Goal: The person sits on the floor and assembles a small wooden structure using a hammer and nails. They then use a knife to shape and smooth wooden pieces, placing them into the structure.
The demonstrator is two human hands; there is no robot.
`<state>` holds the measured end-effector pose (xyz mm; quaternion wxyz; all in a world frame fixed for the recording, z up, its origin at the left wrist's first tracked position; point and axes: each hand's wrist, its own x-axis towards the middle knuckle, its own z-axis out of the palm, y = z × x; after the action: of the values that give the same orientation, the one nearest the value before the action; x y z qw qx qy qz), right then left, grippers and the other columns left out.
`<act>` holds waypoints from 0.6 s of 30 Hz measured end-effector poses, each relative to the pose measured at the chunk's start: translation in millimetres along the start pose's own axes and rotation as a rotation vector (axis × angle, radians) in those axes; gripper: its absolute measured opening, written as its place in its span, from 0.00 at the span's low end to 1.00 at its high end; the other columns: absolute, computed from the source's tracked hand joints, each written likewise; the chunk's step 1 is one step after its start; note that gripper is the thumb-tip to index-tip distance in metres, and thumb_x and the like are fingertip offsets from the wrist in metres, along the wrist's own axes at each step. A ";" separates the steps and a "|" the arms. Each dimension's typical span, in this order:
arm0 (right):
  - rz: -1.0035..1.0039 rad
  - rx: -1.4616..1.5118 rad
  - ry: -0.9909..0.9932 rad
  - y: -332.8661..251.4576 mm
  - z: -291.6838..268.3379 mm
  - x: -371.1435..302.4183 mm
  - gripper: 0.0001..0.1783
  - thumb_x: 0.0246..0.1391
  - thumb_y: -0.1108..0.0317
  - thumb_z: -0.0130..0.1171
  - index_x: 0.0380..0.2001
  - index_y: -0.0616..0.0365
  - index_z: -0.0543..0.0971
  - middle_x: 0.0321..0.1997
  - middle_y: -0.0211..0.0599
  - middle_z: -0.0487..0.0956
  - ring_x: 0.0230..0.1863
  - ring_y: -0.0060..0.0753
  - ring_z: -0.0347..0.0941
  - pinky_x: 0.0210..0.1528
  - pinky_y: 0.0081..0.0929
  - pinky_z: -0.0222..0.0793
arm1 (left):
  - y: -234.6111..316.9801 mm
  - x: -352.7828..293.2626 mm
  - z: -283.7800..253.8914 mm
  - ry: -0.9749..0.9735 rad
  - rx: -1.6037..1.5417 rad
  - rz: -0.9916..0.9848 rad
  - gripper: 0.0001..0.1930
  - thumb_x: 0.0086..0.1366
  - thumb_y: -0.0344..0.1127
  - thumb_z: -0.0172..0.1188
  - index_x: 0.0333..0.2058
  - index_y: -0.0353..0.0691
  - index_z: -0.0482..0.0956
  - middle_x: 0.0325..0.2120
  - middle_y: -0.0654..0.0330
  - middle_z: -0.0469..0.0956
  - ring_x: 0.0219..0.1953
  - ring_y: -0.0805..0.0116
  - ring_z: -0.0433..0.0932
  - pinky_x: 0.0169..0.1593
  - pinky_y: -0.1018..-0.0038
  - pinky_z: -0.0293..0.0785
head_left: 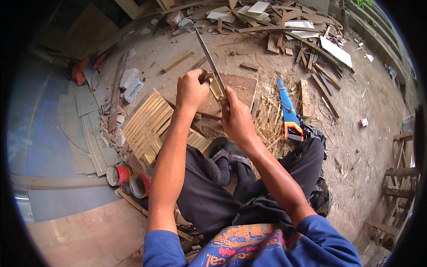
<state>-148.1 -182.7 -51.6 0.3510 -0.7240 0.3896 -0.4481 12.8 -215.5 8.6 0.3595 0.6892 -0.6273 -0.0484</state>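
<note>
In front of my knees, my left hand point(194, 89) is closed, thumb and fingers pinching one end of a short, pale yellow piece of split bamboo point(216, 88). My right hand point(239, 116) is wrapped round the handle of a long-bladed knife point(207, 53), which points up and away to the left. The blade lies along the right side of the bamboo, seemingly against it. The knife's handle is hidden in my fist. Below the hands a flat brown board point(238, 91) lies on the ground among shavings.
Slatted bamboo strips point(149, 122) lie left of my legs, near two red cans point(140, 185). To the right are a blue-bladed handsaw point(287, 104), shavings point(267, 104) and a wood block point(304, 98). Scrap wood point(284, 29) is heaped at the back; a wooden ladder-like frame point(398, 187) stands far right.
</note>
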 end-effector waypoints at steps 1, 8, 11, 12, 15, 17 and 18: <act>0.013 0.003 -0.008 0.3 0.2 1.1 0.28 0.56 0.79 0.51 0.61 0.65 0.64 0.37 0.62 0.78 0.37 0.68 0.76 0.37 0.56 0.70 | -1.0 -0.4 -0.4 -0.006 -0.005 -0.006 0.10 0.58 0.31 0.66 0.37 0.32 0.85 0.28 0.46 0.84 0.31 0.56 0.85 0.37 0.66 0.76; -0.004 -0.110 0.021 -1.9 7.0 -1.7 0.28 0.56 0.77 0.51 0.62 0.63 0.63 0.35 0.61 0.78 0.35 0.67 0.76 0.34 0.57 0.70 | 0.9 -3.8 -3.0 0.019 0.054 0.004 0.10 0.58 0.31 0.67 0.36 0.32 0.85 0.27 0.45 0.83 0.30 0.55 0.85 0.36 0.66 0.76; -0.020 -0.137 0.023 1.6 7.4 -3.6 0.28 0.56 0.77 0.51 0.62 0.63 0.63 0.34 0.60 0.78 0.34 0.67 0.76 0.34 0.58 0.69 | 7.4 -5.1 -6.0 -0.019 0.054 -0.072 0.09 0.58 0.31 0.67 0.36 0.32 0.85 0.27 0.44 0.83 0.30 0.55 0.85 0.36 0.65 0.76; -0.030 -0.133 0.026 3.6 7.5 -4.2 0.28 0.56 0.77 0.51 0.62 0.62 0.63 0.34 0.59 0.78 0.34 0.66 0.76 0.33 0.58 0.70 | 8.0 -5.9 -6.5 -0.011 0.053 -0.058 0.09 0.58 0.31 0.67 0.36 0.32 0.85 0.27 0.44 0.83 0.30 0.55 0.85 0.36 0.65 0.76; -0.030 -0.147 0.036 5.0 9.3 -7.0 0.28 0.57 0.77 0.51 0.62 0.62 0.63 0.34 0.59 0.78 0.34 0.66 0.76 0.34 0.58 0.70 | 5.3 -9.3 -4.2 0.008 0.039 -0.024 0.09 0.58 0.31 0.67 0.36 0.32 0.85 0.27 0.45 0.83 0.30 0.55 0.85 0.36 0.65 0.76; -0.017 -0.152 0.038 4.1 8.9 -10.5 0.28 0.57 0.77 0.50 0.62 0.61 0.63 0.35 0.59 0.78 0.34 0.66 0.76 0.34 0.58 0.71 | 2.2 -10.9 -2.5 0.017 0.018 -0.017 0.09 0.58 0.31 0.67 0.36 0.32 0.85 0.27 0.45 0.84 0.31 0.55 0.85 0.36 0.65 0.76; -0.010 -0.145 0.038 3.0 8.5 -11.1 0.28 0.57 0.77 0.50 0.62 0.61 0.63 0.35 0.59 0.78 0.34 0.66 0.77 0.34 0.58 0.71 | 2.0 -11.0 -2.0 0.013 0.025 -0.017 0.09 0.58 0.31 0.67 0.36 0.32 0.85 0.27 0.46 0.84 0.31 0.55 0.85 0.36 0.65 0.77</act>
<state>-144.3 -173.0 -61.3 0.2880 -0.7409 0.4241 -0.4339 9.9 -204.6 6.9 0.3546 0.6991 -0.6197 -0.0393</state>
